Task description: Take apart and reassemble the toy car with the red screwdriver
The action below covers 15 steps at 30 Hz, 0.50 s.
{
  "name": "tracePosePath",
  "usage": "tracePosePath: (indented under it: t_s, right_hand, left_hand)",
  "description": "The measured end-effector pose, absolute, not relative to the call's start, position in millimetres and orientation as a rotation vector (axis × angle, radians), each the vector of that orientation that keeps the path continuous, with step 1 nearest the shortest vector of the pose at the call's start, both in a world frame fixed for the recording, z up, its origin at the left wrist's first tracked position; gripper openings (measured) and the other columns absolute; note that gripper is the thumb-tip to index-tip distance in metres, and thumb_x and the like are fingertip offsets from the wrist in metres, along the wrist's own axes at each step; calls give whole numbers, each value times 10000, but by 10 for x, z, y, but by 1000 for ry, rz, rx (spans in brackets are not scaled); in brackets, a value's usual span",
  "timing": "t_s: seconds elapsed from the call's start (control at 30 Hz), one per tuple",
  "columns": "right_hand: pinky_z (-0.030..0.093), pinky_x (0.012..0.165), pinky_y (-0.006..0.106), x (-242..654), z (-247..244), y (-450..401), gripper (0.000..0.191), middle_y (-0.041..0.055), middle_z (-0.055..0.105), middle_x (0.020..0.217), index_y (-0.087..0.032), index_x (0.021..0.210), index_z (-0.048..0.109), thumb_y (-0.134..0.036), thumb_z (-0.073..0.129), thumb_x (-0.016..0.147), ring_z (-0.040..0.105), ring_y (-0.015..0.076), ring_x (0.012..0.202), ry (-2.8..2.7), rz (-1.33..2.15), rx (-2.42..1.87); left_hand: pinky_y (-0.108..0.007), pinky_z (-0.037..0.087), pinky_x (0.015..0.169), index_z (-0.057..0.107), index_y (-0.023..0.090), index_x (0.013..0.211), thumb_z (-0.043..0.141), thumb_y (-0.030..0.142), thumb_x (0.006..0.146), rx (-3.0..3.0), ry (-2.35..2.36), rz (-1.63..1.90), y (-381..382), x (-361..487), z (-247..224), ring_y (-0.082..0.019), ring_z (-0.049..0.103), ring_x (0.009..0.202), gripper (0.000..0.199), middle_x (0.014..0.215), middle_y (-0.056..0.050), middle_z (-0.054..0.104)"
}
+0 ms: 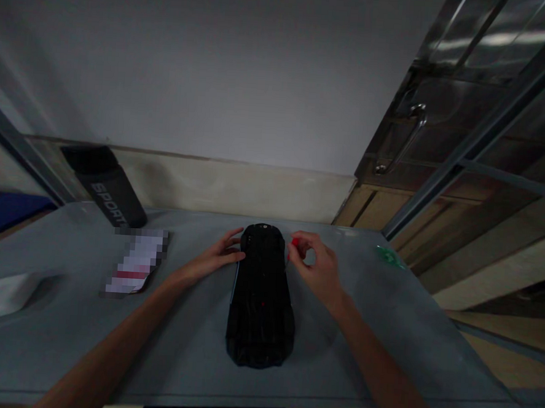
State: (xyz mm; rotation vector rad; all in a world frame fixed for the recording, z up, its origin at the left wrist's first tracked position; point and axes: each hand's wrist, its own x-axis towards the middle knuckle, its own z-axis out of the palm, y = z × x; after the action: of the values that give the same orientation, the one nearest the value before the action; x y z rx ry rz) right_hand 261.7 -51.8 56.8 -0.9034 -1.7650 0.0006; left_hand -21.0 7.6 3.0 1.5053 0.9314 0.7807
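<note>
A long black object, shaped like the underside of a toy car (262, 296), lies on the grey table (176, 346) with its narrower end away from me. My left hand (221, 254) touches its upper left side, fingers apart and resting along the edge. Beside the upper right side, my right hand (315, 265) pinches a small red item (294, 243) between thumb and fingers. Most of the red item is covered by the fingers, and whether it touches the black object cannot be made out.
At the back left stands a dark bottle (110, 188), tilted in view, with a blurred phone-like item (137, 263) in front. A white object (3, 295) lies far left. Green crumpled plastic (390, 257) is at right. Metal posts (470, 139) flank the table; a wall is behind.
</note>
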Motion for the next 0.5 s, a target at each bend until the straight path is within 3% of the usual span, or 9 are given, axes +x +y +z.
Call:
tracePosePath:
  t_s: [0.3, 0.5]
  right_hand:
    - [584, 691, 282, 2612, 536, -542, 219, -7, 728, 871, -272, 1250, 652, -262, 635, 1032, 654, 139, 674, -1853, 20, -871]
    - [575, 714, 284, 2611, 522, -532, 244, 3, 721, 922, -271, 1297, 632, -246, 628, 1054, 644, 137, 703, -1905, -11, -846]
  left_hand:
    - [-520, 464, 1178, 357, 320, 1647, 741, 383, 906, 1525, 943, 773, 63, -211, 61, -310, 619, 1370, 837, 1583, -108, 581]
    - [-531, 436, 1200, 328, 289, 1656, 729, 388, 920, 1523, 933, 757, 51, -212, 80, -317, 611, 1366, 843, 1635, -147, 521]
